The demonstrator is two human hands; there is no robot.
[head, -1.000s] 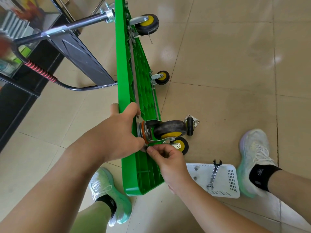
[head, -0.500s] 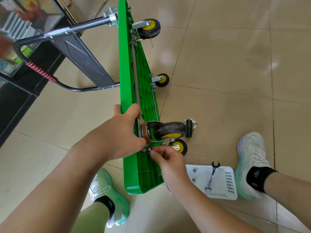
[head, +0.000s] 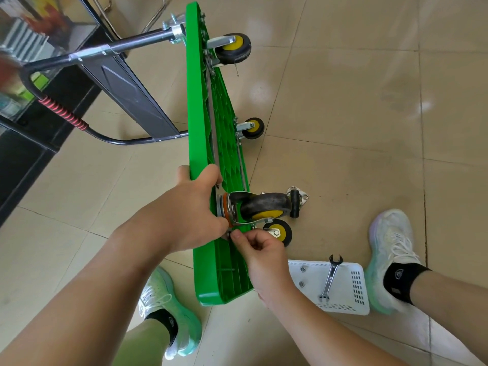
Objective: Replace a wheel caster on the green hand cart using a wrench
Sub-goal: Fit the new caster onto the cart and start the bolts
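Head view: my left hand (head: 190, 207) grips the edge of the green plastic hand cart deck (head: 200, 128), touching the black-and-yellow swivel caster (head: 264, 206). My right hand (head: 260, 247) pinches a small dark part (head: 230, 235) just below the caster; nut or bolt, can't tell. The steel open-end wrench (head: 330, 278) lies on a white perforated tray (head: 353, 299). Both hands are where they were half a second ago.

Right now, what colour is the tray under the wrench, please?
White tray, clearest in the head view.
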